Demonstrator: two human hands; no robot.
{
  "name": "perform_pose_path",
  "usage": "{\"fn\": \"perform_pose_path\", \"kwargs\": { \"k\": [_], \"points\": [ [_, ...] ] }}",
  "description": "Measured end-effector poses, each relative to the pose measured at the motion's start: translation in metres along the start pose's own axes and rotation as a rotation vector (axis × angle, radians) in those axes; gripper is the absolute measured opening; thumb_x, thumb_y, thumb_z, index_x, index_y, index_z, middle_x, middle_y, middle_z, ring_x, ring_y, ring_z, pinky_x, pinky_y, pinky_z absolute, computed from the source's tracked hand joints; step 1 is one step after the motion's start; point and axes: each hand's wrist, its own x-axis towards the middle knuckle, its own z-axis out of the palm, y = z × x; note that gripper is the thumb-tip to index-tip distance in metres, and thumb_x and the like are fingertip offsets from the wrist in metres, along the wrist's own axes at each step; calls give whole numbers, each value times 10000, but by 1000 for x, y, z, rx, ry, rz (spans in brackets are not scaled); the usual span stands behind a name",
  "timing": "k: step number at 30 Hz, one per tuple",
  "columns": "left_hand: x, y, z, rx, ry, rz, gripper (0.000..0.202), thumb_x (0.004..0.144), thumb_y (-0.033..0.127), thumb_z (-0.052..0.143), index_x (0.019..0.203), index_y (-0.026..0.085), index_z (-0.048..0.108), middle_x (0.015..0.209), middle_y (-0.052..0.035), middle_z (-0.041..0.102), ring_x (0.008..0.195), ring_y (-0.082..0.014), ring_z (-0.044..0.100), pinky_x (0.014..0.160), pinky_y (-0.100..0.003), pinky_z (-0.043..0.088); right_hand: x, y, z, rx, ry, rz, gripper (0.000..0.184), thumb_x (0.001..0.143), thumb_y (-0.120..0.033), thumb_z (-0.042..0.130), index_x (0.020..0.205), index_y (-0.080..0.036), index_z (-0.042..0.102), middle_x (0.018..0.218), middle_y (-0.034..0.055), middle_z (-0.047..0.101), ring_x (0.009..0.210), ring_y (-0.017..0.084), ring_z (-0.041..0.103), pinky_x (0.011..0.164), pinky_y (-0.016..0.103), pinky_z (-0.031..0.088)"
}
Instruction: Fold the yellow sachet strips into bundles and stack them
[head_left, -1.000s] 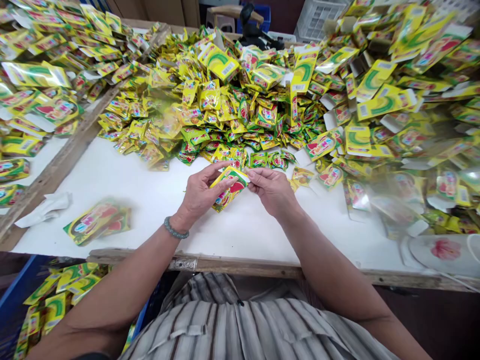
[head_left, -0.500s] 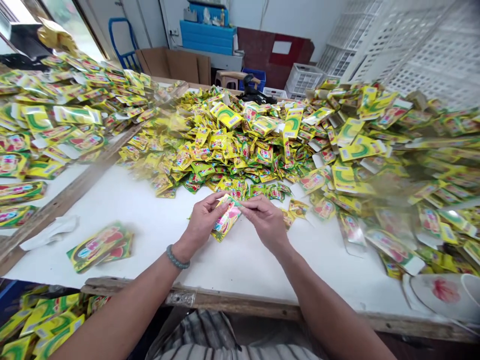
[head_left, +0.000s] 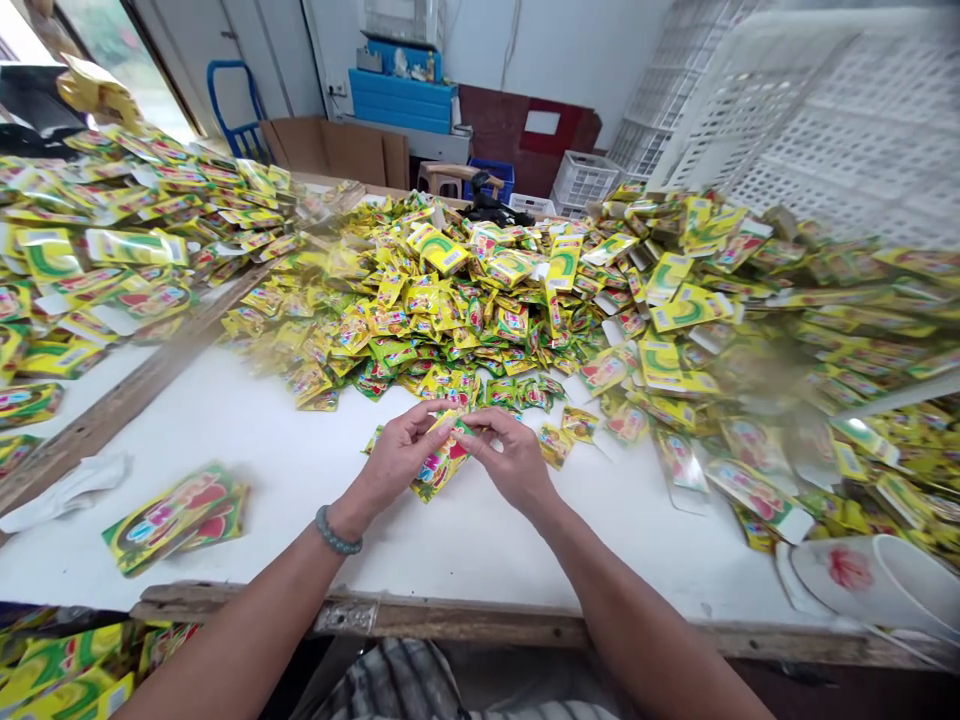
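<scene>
Both my hands hold one small printed carton [head_left: 442, 465], yellow and green with red fruit pictures, over the white tabletop [head_left: 315, 530]. My left hand [head_left: 401, 450] grips its left side, thumb on the front. At the carton's upper right end, my right hand [head_left: 506, 450] pinches with thumb and fingers; they partly cover that end. Just beyond my hands lies a big heap of small yellow and green sachets [head_left: 420, 310]. Two loose sachets [head_left: 566, 435] rest right of my right hand. Two flat cartons [head_left: 176, 515] overlap on the table at the left.
More cartons are piled at the right [head_left: 682, 310] and at the left beyond a wooden strip [head_left: 142, 370]. A white cup with a red flower [head_left: 862, 580] stands near the front right edge. White plastic crates [head_left: 847, 120] rise behind the right pile.
My fingers have closed in on the carton's upper end, with the right thumb further over its front. The whole view has shifted slightly, so things sit lower and further left.
</scene>
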Motion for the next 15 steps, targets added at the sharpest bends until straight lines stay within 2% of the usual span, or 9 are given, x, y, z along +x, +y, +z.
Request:
{"fn": "perform_pose_path", "kwargs": {
  "k": [3, 6, 9, 11, 12, 15],
  "points": [
    [-1, -1, -1, -19, -48, -21, 479, 769, 465, 743, 1149, 193, 640, 783, -22, 679, 710, -169, 644, 738, -308, 538, -2, 1, 5, -24, 31, -37, 146, 805, -382, 723, 848, -249, 767, 773, 38, 689, 723, 180, 603, 694, 332, 516],
    [-2, -2, 0, -80, -46, -51, 447, 773, 460, 739, 1116, 211, 596, 792, -5, 670, 679, -148, 631, 696, -275, 521, -5, 2, 11, -52, 42, -107, 179, 841, -388, 686, 935, -267, 779, 864, 59, 726, 768, 191, 630, 692, 328, 520],
    [-1, -1, -1, -32, -2, -76, 471, 781, 507, 713, 1125, 217, 571, 729, 17, 643, 612, -137, 592, 604, -244, 478, -1, 8, 6, -119, -3, -146, 201, 889, -363, 633, 1003, -277, 774, 955, 69, 747, 865, 200, 664, 783, 338, 526],
    [0, 3, -7, 114, 40, -69, 515, 776, 549, 695, 1139, 200, 587, 690, 15, 633, 585, -142, 571, 558, -234, 442, 7, 19, -10, -229, 46, -141, 208, 900, -349, 613, 1003, -265, 772, 990, 79, 751, 953, 217, 668, 884, 364, 508],
    [1, 7, -13, 227, 49, -60, 532, 771, 566, 686, 1142, 193, 606, 665, 14, 626, 564, -143, 553, 531, -228, 414, 12, 25, -22, -309, 117, -117, 217, 899, -345, 607, 1011, -251, 768, 1007, 89, 750, 992, 230, 661, 920, 380, 494],
    [-3, 23, -47, 656, -18, -62, 508, 762, 585, 656, 1099, 207, 691, 543, 29, 567, 478, -143, 482, 457, -226, 317, 26, 47, -64, -595, 335, 87, 309, 908, -304, 556, 1140, -178, 718, 1088, 143, 725, 1036, 272, 642, 926, 427, 486]
  ]
}}
